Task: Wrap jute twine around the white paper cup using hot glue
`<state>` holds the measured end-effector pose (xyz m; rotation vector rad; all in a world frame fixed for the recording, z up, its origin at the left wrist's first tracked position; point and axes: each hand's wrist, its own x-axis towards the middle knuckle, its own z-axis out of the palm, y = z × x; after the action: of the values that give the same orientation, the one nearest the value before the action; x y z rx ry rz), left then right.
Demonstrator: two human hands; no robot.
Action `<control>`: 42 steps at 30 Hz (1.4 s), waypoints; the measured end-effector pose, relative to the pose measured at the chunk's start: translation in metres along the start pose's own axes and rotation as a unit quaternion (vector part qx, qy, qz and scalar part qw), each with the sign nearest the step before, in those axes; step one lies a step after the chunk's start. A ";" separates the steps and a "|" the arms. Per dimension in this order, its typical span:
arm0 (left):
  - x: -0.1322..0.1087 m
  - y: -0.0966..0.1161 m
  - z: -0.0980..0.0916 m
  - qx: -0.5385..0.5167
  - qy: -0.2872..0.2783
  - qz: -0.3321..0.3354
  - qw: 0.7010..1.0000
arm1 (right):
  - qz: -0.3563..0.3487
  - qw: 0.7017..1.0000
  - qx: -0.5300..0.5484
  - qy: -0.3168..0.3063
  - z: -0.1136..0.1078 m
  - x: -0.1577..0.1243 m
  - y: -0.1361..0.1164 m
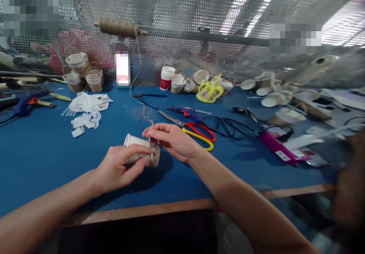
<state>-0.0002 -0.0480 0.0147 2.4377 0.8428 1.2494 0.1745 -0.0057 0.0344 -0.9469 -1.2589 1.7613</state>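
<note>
My left hand [122, 164] is closed around a white paper cup [137, 140] lying on its side above the blue table. Brown twine [154, 156] wraps the cup's end, which points to the right. My right hand [171, 138] pinches the twine strand [145, 111] at the wrapped end, thumb and index finger together. That strand runs up over the table to a twine spool [118, 27] on a rod against the perforated metal screen. Just beyond my right hand lie scissors [196, 132] with one red and one yellow handle.
A blue glue gun [185, 113] with a black cord lies behind the scissors. Crumpled white cloth [89, 103] is at left, near another glue gun [24, 102]. Twine-wrapped cups [94, 81] stand at the back left. A purple box [282, 147] sits at right.
</note>
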 end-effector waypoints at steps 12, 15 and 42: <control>0.006 0.007 -0.005 -0.102 -0.011 -0.180 0.978 | -0.104 0.993 -0.034 0.043 -0.002 -0.011 -0.008; 0.007 0.007 -0.005 -0.116 -0.015 -0.205 0.972 | -0.121 0.990 -0.060 0.047 -0.002 -0.012 -0.008; 0.005 0.012 -0.007 -0.061 0.011 -0.083 0.995 | -0.070 0.983 -0.160 0.055 0.000 -0.008 0.000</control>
<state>0.0009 -0.0548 0.0273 2.2134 0.9268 1.2315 0.1781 -0.0129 0.0359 -1.0908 -1.5261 1.4039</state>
